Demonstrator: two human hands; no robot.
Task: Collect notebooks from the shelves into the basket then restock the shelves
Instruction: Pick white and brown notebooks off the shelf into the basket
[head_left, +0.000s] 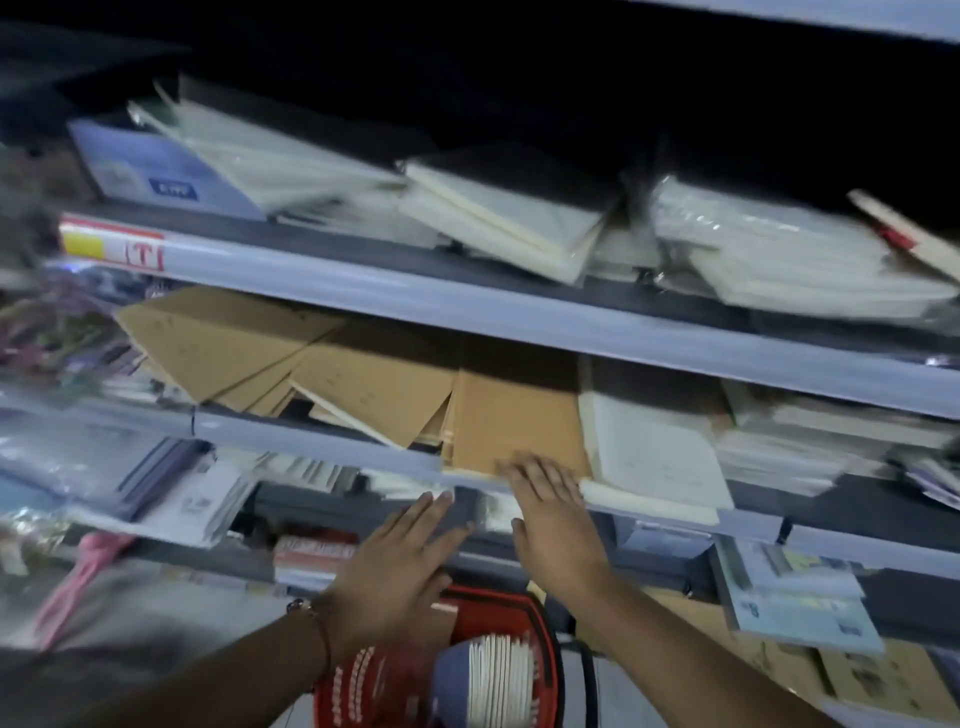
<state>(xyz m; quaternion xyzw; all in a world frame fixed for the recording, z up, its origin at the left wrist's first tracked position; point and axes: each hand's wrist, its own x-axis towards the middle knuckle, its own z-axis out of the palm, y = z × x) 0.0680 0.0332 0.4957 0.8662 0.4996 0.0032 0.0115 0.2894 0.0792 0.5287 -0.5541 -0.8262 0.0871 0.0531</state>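
My right hand (553, 514) lies flat with straight fingers on the front edge of a stack of brown-covered notebooks (511, 421) on the middle shelf (322, 441). My left hand (402, 558) is spread open just below that shelf's lip and holds nothing. Below my wrists hangs the red basket (519, 613) with a bundle of notebooks (493, 675) standing in it, pale page edges up. More brown notebooks (223, 338) lean loosely to the left on the same shelf.
The upper shelf (363, 270) carries plastic-wrapped white pads (498, 218) and a blue booklet (156, 171). White notebooks (649, 457) lie right of my hand. Lower shelves hold blue-covered books (800, 603) and packets (197, 499). The picture is blurred.
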